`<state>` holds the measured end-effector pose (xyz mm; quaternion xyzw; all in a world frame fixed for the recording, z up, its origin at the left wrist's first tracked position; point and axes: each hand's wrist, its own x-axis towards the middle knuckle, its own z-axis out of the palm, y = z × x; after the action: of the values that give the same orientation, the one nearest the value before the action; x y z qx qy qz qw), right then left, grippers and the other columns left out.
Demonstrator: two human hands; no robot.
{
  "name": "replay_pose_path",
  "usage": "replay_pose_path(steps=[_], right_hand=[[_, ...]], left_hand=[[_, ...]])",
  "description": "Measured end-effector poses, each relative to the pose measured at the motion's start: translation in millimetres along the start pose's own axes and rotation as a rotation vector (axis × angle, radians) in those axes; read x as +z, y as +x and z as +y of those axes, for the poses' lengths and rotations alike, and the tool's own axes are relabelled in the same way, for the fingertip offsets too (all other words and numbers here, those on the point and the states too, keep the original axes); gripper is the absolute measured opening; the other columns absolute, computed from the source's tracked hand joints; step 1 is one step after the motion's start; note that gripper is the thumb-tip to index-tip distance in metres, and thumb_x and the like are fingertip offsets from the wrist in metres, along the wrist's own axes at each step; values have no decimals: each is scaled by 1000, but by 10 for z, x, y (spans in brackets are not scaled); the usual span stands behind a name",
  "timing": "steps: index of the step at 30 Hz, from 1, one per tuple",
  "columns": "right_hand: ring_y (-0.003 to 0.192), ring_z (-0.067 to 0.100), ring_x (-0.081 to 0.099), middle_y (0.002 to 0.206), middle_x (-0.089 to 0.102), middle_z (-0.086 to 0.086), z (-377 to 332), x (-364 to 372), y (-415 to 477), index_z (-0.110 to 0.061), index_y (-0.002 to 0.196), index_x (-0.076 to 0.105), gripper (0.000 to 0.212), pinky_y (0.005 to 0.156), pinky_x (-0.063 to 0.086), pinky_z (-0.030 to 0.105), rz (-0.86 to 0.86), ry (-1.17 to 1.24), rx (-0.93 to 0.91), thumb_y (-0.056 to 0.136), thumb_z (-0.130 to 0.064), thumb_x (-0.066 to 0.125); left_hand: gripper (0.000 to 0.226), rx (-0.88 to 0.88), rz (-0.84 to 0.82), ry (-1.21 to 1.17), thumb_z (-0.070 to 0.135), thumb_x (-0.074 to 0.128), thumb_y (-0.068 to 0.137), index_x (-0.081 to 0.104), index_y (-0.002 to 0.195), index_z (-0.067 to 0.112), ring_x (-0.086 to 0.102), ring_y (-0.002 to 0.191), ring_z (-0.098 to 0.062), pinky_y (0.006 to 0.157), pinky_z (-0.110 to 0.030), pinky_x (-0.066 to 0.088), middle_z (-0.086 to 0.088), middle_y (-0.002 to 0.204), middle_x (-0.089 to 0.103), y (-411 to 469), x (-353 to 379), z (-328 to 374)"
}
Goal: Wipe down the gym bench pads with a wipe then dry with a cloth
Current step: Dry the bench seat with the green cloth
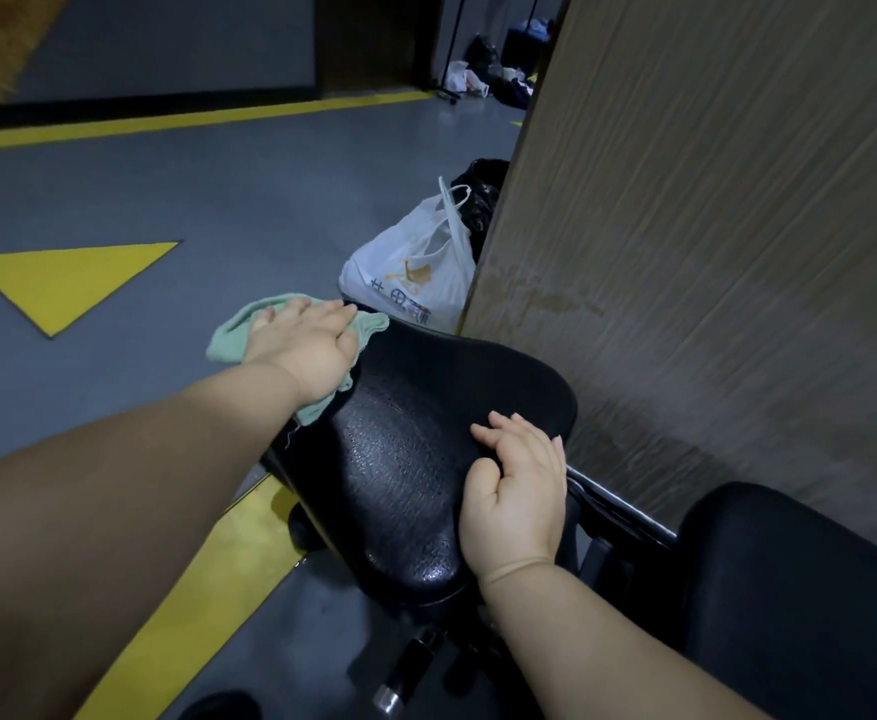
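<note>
— Grey rubber gym floor with yellow lines and a painted yellow triangle fills the left of the head view, and a tall wood-grain panel stands on the right. Where is the cloth?

— A pale green terry cloth lies over the far left edge of the black textured seat pad, with part of it hanging past the pad. The left hand presses flat on it, fingers straight and close together.

— And the other hand?

— The right hand rests on the pad's right side with loosely bent fingers and holds nothing. Just beside it a dark metal frame bar runs to a second black padded cushion.

— Any containers?

— A white printed plastic carrier bag sits on the floor beyond the pad, against the panel's edge. Its handles stand up and its mouth is slack, but I cannot tell what is inside. A black plastic bag touches it from behind, its contents hidden too. More bags lie far off, too small to make out.
</note>
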<state>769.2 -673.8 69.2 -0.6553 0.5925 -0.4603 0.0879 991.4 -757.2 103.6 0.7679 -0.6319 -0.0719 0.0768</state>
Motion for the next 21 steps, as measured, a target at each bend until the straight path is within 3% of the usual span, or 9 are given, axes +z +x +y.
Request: replay_pose_path(steps=[5, 11, 14, 16, 18, 21], right_hand=[[114, 0, 45, 111, 66, -8, -6, 0, -2, -20, 92, 74, 50, 118, 16, 37, -1, 1, 6, 72, -28, 30], [118, 12, 52, 111, 67, -5, -25, -31, 7, -18, 92, 75, 47, 117, 14, 35, -34, 25, 50, 73, -25, 32], [120, 12, 51, 112, 67, -4, -71, -73, 26, -17, 94, 75, 43, 117, 11, 32, -86, 66, 100, 72, -15, 38], [119, 8, 49, 112, 66, -5, -88, -140, 53, -20, 93, 75, 42, 117, 10, 30, -140, 104, 135, 71, -15, 39], [117, 2, 48, 109, 64, -13, -97, -238, 78, -30, 85, 71, 37, 116, 10, 26, -220, 205, 189, 72, -16, 39], [108, -3, 54, 107, 66, -16, -160, -480, 103, -31, 86, 70, 36, 108, 33, 25, -250, 426, 388, 85, -6, 44]], left_hand=[[50, 20, 71, -80, 40, 23, 103, 23, 152, 37, 6, 148, -15, 120, -42, -4, 18, 160, 16, -421, 136, -41], [84, 165, 56, -161, 57, -5, 76, 20, 153, 35, 1, 149, -16, 117, -37, -12, 19, 159, 16, -967, 263, 91], [76, 284, 102, -163, 53, 10, 81, 34, 150, 30, 18, 147, -21, 117, -38, -6, 15, 155, 31, -1254, 293, 209], [63, 415, 151, -118, 45, 28, 87, 50, 142, 22, 40, 138, -27, 115, -45, 11, 7, 145, 49, -1467, 301, 322], [57, 544, 165, -94, 42, 38, 89, 54, 138, 19, 46, 133, -27, 111, -50, 22, 4, 141, 53, -1634, 345, 438], [59, 645, 80, -43, 44, 40, 89, 51, 141, 19, 40, 137, -26, 114, -49, 17, 3, 146, 48, -1764, 352, 666]])
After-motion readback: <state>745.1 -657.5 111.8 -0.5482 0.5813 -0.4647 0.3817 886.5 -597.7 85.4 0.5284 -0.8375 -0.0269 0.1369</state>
